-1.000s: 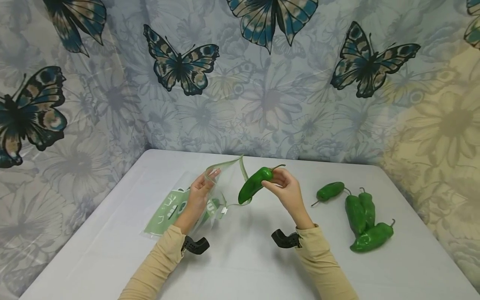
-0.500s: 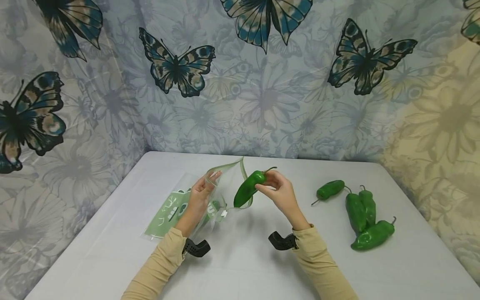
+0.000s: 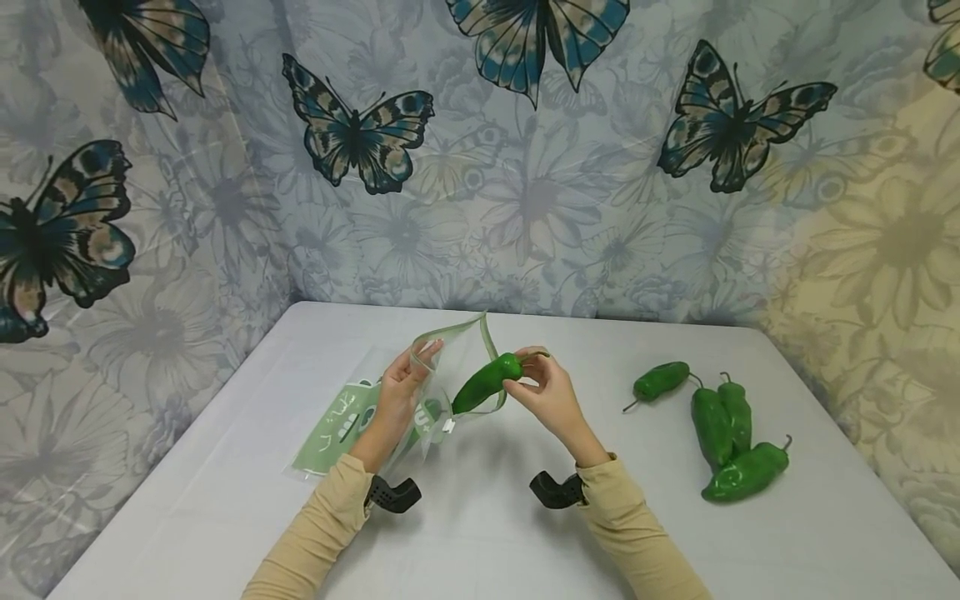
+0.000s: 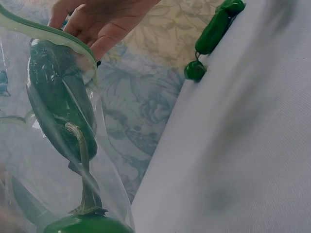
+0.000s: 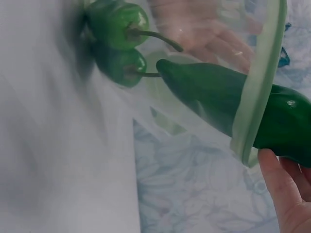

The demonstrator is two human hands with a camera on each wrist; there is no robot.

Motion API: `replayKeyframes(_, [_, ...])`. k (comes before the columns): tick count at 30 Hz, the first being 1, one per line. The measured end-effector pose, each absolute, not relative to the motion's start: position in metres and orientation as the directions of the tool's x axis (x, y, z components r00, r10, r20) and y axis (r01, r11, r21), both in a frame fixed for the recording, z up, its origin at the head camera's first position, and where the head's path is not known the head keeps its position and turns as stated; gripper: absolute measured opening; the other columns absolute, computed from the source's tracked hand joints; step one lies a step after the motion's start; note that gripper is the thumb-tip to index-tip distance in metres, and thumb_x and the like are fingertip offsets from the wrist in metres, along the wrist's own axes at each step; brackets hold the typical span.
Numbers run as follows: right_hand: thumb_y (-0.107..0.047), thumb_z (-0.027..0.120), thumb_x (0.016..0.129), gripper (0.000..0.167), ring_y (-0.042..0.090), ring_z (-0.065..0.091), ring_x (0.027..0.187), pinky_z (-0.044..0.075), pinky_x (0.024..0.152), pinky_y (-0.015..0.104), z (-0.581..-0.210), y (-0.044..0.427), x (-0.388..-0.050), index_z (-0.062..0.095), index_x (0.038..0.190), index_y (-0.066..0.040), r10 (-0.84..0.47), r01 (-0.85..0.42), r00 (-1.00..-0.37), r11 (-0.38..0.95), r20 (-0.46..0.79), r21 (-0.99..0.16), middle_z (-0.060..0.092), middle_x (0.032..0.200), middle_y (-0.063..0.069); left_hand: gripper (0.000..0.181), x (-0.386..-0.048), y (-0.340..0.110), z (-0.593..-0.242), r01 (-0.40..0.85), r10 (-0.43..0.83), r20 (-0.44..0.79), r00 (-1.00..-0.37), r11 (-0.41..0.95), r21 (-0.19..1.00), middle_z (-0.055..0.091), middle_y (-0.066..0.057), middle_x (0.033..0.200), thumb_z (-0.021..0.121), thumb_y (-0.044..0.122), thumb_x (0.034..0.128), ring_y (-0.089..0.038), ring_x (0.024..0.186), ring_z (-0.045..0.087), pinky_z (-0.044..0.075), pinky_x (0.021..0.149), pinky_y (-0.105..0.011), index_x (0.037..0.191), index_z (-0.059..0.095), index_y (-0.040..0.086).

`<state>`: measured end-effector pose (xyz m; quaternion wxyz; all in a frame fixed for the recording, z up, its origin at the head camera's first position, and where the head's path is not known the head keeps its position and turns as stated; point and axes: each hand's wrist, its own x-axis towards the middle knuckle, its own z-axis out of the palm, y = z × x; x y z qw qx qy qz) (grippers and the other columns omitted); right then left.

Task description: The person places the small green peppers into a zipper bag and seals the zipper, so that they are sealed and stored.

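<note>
My left hand (image 3: 396, 400) holds up a clear plastic bag with a pale green rim (image 3: 450, 331), its mouth spread wide toward the right. My right hand (image 3: 555, 404) pinches a long green pepper (image 3: 480, 387) near its stem end. In the right wrist view, the tip half of this pepper (image 5: 204, 90) lies inside the bag and the thicker half sticks out past the rim (image 5: 260, 87). Two more green peppers (image 5: 119, 65) sit deeper in the bag, stems toward the mouth. Through the plastic, the left hand's fingers (image 5: 228, 48) show behind the bag.
Several green peppers (image 3: 711, 427) lie in a loose group on the white table (image 3: 480, 533), to the right. A flat green printed plastic bag (image 3: 322, 442) lies at the left, partly behind the left arm. Butterfly-patterned cloth (image 3: 525, 217) hangs behind the table.
My right hand has moved left and slightly down, carrying the pepper tip first into the bag's mouth. The left hand and bag have hardly moved.
</note>
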<state>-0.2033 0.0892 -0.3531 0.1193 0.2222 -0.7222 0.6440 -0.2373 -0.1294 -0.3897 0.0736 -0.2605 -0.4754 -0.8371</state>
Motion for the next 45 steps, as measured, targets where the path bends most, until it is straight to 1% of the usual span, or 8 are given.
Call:
replayKeyframes(6, [0.014,0.064,0.075,0.036,0.020,0.055,0.092,0.049,0.076,0.031,-0.361,0.087,-0.207,0.045,0.106,0.012,-0.177,-0.512,-0.846,0.002,0.503,-0.859,0.048,0.102,0.021,0.041,-0.239,-0.129,-0.387,0.369,0.125,0.506,-0.853,-0.542,0.755,0.060,0.002,0.113,0.066,0.029,0.0771,-0.016,0.121,0.038,0.008,0.105,-0.042,0.116,0.057,0.019])
replayKeyframes(9, [0.015,0.064,0.074,0.038,0.019,0.055,0.091,0.049,0.077,0.033,-0.361,0.085,-0.206,0.044,0.106,0.012,-0.190,-0.513,-0.841,-0.015,0.506,-0.858,0.049,0.100,0.022,0.043,-0.238,-0.129,-0.386,0.352,0.129,0.491,-0.861,-0.547,0.760,0.060,0.003,0.112,0.067,0.029,0.0758,-0.017,0.122,0.037,0.010,0.105,-0.041,0.116,0.056,0.017])
replayKeyframes(15, [0.013,0.065,0.074,0.039,0.024,0.055,0.092,0.049,0.076,0.032,-0.361,0.081,-0.202,0.044,0.107,0.012,-0.232,-0.500,-0.842,-0.001,0.487,-0.866,0.049,0.100,0.021,0.047,-0.237,-0.127,-0.385,0.350,0.125,0.488,-0.864,-0.547,0.760,0.060,0.003,0.112,0.068,0.031,0.0738,-0.019,0.122,0.037,0.011,0.105,-0.042,0.117,0.055,0.017])
replayKeyframes(21, [0.015,0.065,0.073,0.046,0.032,0.056,0.094,0.049,0.076,0.032,-0.351,0.078,-0.193,0.047,0.115,0.012,-0.315,-0.529,-0.809,0.021,0.497,-0.848,0.052,0.104,0.023,0.047,-0.236,-0.127,-0.385,0.355,0.126,0.488,-0.864,-0.536,0.766,0.060,0.004,0.112,0.068,0.032,0.0739,-0.017,0.121,0.039,0.012,0.104,-0.042,0.116,0.055,0.018])
replayKeyframes(27, [0.013,0.065,0.075,0.040,0.033,0.055,0.095,0.048,0.079,0.031,-0.342,0.077,-0.186,0.052,0.113,0.012,-0.356,-0.507,-0.817,0.069,0.453,-0.859,0.054,0.110,0.023,0.044,-0.236,-0.127,-0.385,0.361,0.119,0.491,-0.863,-0.534,0.765,0.060,0.004,0.111,0.068,0.031,0.0746,-0.016,0.120,0.039,0.011,0.104,-0.043,0.115,0.057,0.020])
replayKeyframes(32, [0.013,0.064,0.076,0.038,0.035,0.054,0.092,0.048,0.078,0.032,-0.342,0.077,-0.185,0.051,0.112,0.014,-0.376,-0.515,-0.808,0.076,0.454,-0.854,0.053,0.109,0.024,0.042,-0.235,-0.127,-0.386,0.359,0.129,0.493,-0.860,-0.534,0.766,0.061,0.004,0.111,0.067,0.032,0.0749,-0.014,0.119,0.040,0.010,0.104,-0.044,0.114,0.058,0.021])
replayKeyframes(38, [0.010,0.065,0.076,0.037,0.033,0.054,0.089,0.049,0.075,0.032,-0.344,0.078,-0.185,0.051,0.110,0.014,-0.397,-0.532,-0.799,0.117,0.451,-0.839,0.052,0.104,0.023,0.045,-0.231,-0.126,-0.386,0.332,0.148,0.467,-0.872,-0.521,0.786,0.060,0.003,0.112,0.067,0.033,0.0747,-0.018,0.123,0.036,0.012,0.104,-0.042,0.116,0.057,0.019])
replayKeyframes(45, [0.011,0.063,0.077,0.036,0.036,0.055,0.092,0.048,0.078,0.035,-0.340,0.077,-0.183,0.051,0.111,0.015,-0.417,-0.491,-0.818,0.149,0.396,-0.858,0.054,0.106,0.026,0.046,-0.231,-0.126,-0.386,0.327,0.131,0.453,-0.882,-0.523,0.787,0.060,0.002,0.112,0.069,0.033,0.0730,-0.019,0.122,0.037,0.013,0.104,-0.041,0.115,0.057,0.019])
